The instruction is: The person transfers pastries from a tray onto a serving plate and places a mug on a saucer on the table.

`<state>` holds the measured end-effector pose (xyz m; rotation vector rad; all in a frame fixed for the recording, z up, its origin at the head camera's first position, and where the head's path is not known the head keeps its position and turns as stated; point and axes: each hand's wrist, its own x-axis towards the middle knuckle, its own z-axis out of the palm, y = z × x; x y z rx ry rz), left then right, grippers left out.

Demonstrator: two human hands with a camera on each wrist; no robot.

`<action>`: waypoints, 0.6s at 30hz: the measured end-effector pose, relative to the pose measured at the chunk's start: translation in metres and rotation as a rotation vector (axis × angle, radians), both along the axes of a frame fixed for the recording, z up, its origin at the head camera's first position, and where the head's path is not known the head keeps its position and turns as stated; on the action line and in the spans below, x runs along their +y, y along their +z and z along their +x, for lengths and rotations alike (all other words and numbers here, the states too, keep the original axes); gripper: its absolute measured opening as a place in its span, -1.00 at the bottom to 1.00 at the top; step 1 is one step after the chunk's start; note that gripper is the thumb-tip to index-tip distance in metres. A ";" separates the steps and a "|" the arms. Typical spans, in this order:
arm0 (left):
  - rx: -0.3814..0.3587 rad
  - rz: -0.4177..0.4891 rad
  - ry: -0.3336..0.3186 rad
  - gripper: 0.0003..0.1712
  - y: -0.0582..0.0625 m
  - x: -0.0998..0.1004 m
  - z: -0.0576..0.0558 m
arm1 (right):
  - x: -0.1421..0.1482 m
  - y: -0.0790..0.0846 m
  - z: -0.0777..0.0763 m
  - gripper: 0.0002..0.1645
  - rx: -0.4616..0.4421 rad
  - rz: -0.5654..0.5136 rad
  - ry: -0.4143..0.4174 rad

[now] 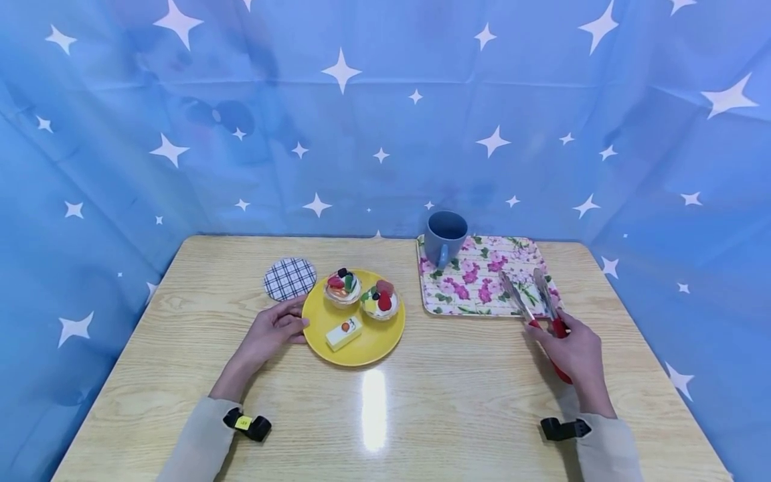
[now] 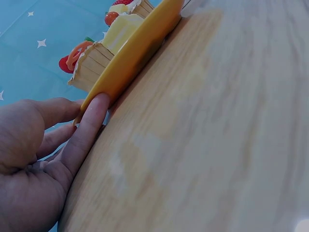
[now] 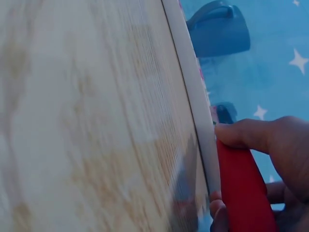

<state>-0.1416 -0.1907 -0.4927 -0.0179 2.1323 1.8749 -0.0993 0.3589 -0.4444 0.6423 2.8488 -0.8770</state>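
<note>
My left hand (image 1: 272, 335) pinches the left rim of a yellow plate (image 1: 385, 340), its thumb and fingers on either side of the edge in the left wrist view. Two fruit-topped tarts (image 1: 342, 289) and a pale rectangular cake slice (image 1: 344, 334) sit on the plate. At the right, my right hand (image 1: 572, 349) holds metal tongs (image 1: 519, 294) by their red handles (image 3: 244, 188). The tongs' tips are spread apart over the front right part of a floral tray (image 1: 464, 291); whether they touch it I cannot tell.
A blue-grey mug (image 1: 446, 237) stands upright on the tray's back left corner, its handle toward me. Beside the plate, at its upper left, lies a round checked coaster (image 1: 290, 279). A blue curtain (image 1: 385, 120) with white stars surrounds the wooden table (image 1: 458, 402).
</note>
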 end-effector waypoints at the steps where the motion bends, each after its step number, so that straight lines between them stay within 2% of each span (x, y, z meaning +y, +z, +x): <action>1: 0.002 0.001 -0.001 -0.31 0.000 0.000 0.000 | 0.001 0.000 0.000 0.23 -0.004 -0.005 -0.008; 4: 0.006 0.002 -0.003 -0.31 0.000 0.000 0.000 | 0.001 -0.002 0.001 0.22 -0.004 -0.005 -0.035; 9: 0.014 0.001 -0.009 -0.31 -0.001 0.000 0.000 | 0.001 -0.002 0.003 0.19 0.016 0.055 -0.056; 18: 0.012 0.006 0.001 -0.31 -0.001 0.000 0.000 | 0.001 -0.002 0.005 0.18 0.011 0.097 -0.032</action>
